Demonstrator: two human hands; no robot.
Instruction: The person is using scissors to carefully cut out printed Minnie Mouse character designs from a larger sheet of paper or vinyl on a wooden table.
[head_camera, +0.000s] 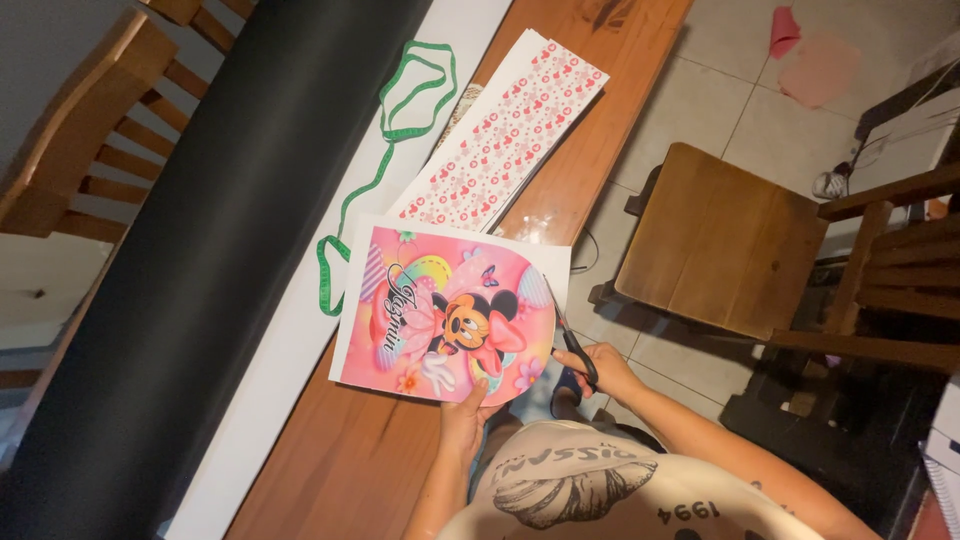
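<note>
Head view of a person cutting a printed sheet at a wooden bench (370, 460). The left hand (462, 418) pinches the near edge of one pink cartoon print (445, 310), holding it partly over the bench's edge; the right hand (598, 370) is closed through the handles of one pair of scissors (570, 340), whose blades meet the print's right margin. Progress, judged from the outline: the right side of the picture already follows a rounded curve, with white border trimmed away there, while the top and left sides keep a straight white margin, so roughly half of the contour appears cut and the remainder is left. Whether the blades are parted or closed cannot be told at this size. Beyond the print lies a fanned stack of patterned sheets (505, 135), white with small red and pink motifs; at least three overlapping edges show, though the exact count is uncertain. One green measuring tape (385, 150) loops from the stack's far end down to the print's left corner. One long white board (300, 320) runs beside the bench, with one broad black roll (210, 270) beside that. Three wooden chairs stand about: one chair at upper left (90, 130), one chair with a flat seat (720, 240) to the right, and one chair at the right edge (890, 290). Two pink scraps (815, 60) lie on the tiled floor (700, 80).
</note>
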